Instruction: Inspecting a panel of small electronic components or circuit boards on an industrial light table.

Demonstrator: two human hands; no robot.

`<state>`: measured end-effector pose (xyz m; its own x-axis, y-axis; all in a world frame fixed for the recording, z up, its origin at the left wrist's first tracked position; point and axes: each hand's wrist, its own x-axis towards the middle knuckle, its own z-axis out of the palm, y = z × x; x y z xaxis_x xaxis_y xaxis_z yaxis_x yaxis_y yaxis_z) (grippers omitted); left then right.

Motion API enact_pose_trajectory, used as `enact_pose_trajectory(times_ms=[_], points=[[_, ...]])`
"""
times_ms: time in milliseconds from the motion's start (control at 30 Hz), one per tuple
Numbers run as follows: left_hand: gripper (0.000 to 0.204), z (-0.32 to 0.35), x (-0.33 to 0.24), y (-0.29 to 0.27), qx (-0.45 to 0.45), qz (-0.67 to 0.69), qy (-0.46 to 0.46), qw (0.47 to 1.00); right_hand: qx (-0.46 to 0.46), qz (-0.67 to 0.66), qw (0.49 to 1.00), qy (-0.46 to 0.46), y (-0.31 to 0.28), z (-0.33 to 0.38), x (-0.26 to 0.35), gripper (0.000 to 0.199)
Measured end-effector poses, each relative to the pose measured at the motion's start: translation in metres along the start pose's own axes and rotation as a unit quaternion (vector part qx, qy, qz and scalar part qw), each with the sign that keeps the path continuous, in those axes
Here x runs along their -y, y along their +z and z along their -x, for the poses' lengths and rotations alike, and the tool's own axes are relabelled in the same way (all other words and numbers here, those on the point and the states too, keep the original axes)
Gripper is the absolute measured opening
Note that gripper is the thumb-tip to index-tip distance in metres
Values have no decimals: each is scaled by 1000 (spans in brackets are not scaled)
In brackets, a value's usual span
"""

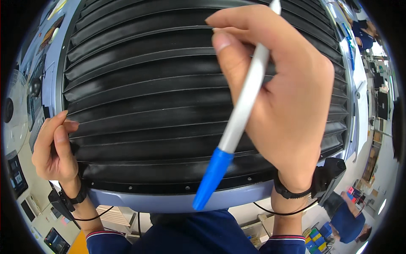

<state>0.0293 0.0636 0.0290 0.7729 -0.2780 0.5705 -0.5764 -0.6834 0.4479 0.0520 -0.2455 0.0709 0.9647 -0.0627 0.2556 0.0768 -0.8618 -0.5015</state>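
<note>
Head view: black bellows [169,97] fills the mid, pleats running side to side; it's the ref for all below. Pen [242,112] is over its R half, slanted, w/ blue cap [213,180] out past the bellows' near edge & white end twd its far side. R hand [296,89] has it: fingers bent round the barrel, which sits in the thumb crook; thumb & index tips just apart. L hand [54,150] is at bellows' L edge: fingers half-curled, thumb & index tips apart, nothing seen in them. Can't tell if a fingertip touches the pleats.

Handling: pen prob. light, stiff, smooth, may slip a bit; best hold = mid-barrel. Bellows prob. soft & bendy across the folds, sheen suggests slick; might crease if pressed mid-pleat. Take it by fold ridges or the screwed strip [156,186] on its near edge.

Around: blue-grey frame [169,202] rims bellows. R wristband [292,194] has a bulky unit [334,171] by bellows' near R corner; cable [275,213] below the near edge could snag. Fan [17,112] is past L edge; a person [347,222] well off beyond near R corner. R hand & pen hide part of bellows' R half.
</note>
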Motion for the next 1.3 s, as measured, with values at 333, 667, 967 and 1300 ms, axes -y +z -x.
enact_pose_trajectory(times_ms=[333,667,967,1300], points=[[12,17,23,3,-64,137,6,988,-9,-82,968,-235,42,53,13,20],[7,-1,28,10,-87,90,-110,986,-26,-163,965,-203,48,32,-5,23],[44,-13,2,15,-62,-3,-145,988,-18,-184,972,-146,37,29,-12,21],[53,8,26,18,8,-156,-133,979,35,-161,970,-181,42,13,-4,30]])
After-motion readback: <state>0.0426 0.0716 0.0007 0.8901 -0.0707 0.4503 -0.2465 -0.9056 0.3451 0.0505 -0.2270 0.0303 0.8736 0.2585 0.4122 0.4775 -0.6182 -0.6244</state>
